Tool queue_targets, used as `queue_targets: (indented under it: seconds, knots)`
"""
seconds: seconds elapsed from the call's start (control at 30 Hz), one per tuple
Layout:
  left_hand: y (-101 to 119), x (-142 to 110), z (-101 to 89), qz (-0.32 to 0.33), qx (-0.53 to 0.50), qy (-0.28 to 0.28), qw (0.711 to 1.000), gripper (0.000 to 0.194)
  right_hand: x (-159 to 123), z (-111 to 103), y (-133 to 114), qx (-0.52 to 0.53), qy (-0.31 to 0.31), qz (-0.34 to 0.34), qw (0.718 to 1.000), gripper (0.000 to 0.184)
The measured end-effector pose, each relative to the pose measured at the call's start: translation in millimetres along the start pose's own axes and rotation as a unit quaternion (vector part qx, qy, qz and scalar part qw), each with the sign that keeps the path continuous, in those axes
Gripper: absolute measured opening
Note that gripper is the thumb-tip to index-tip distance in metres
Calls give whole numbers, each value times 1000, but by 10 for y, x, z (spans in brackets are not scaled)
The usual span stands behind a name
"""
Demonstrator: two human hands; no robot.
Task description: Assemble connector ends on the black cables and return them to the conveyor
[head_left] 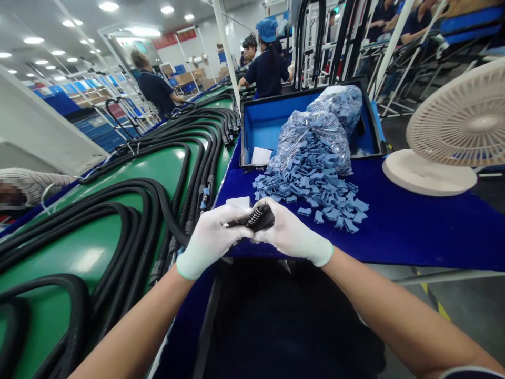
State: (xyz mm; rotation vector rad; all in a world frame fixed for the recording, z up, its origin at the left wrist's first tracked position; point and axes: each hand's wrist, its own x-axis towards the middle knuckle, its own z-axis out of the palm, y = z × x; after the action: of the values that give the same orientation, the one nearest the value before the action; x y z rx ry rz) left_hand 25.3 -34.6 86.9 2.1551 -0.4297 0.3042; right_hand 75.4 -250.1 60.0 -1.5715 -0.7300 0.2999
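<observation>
My left hand [215,237], in a white glove, is closed on one side of a small black piece with a light-ringed, spring-like part [254,217]. My right hand [290,231], gloved the same way, curls around its other side. Both sets of fingertips meet at the piece, which they partly cover, so its exact kind cannot be made out. Just behind the hands, a white block [238,202] lies on the blue tabletop [414,231]. Beyond my right hand spreads a heap of small blue plastic clips [311,179], spilling from a clear plastic bag [311,126].
A black-rimmed blue bin [260,123] stands behind the heap, with a second bag [343,102] in it. At right is a beige fan [465,113]. Black corrugated hoses [145,195] lie along the green conveyor [89,258] at left. Co-workers [268,68] stand farther back.
</observation>
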Motion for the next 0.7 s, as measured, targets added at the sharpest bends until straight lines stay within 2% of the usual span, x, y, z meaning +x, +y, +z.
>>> queue_targets:
  seconds: [0.03, 0.1, 0.17, 0.2, 0.33, 0.37, 0.4, 0.43, 0.47, 0.53, 0.57, 0.6, 0.63, 0.67, 0.7]
  knots:
    - [-9, -3, -5, 38, 5, -14, 999, 32, -6, -6, 12, 3, -7, 7, 1000, 40]
    - [-37, -7, -11, 95, 22, -57, 994, 28, -27, -14, 34, 10, -25, 23, 999, 42]
    - [-69, 14, -8, 105, 42, -90, 990, 27, -54, -14, 52, 20, -27, 30, 999, 44]
    - [-83, 39, -2, 81, 41, -91, 992, 33, -66, -10, 59, 26, -21, 32, 999, 44]
    - [-106, 195, 44, -82, -9, -82, 993, 104, -73, 8, 98, 62, -5, 55, 997, 40]
    - [-100, 222, 59, -107, -9, -87, 990, 115, -63, 8, 116, 71, -4, 63, 995, 41]
    - [-87, 230, 77, -119, 4, -84, 989, 118, -52, 7, 136, 81, 1, 69, 994, 42]
    - [-68, 211, 98, -125, 27, -64, 990, 113, -42, 8, 159, 91, 10, 72, 993, 43]
    - [-45, 163, 123, -127, 58, -31, 990, 100, -40, 16, 181, 100, 27, 72, 992, 43]
    - [1, -12, 183, -137, 105, 37, 984, 57, -70, 69, 218, 133, 84, 63, 985, 45]
    - [15, -125, 216, -158, 96, 54, 981, 35, -106, 121, 233, 158, 123, 59, 978, 45]
    - [20, -241, 246, -196, 46, 61, 978, 23, -155, 188, 245, 179, 160, 59, 969, 46]
    - [13, -347, 271, -240, -39, 64, 968, 24, -213, 261, 255, 191, 182, 64, 962, 47]
    - [-5, -432, 284, -277, -135, 72, 949, 30, -272, 329, 264, 187, 177, 69, 964, 49]
    - [-30, -488, 282, -303, -232, 94, 919, 34, -326, 377, 272, 164, 137, 66, 975, 50]
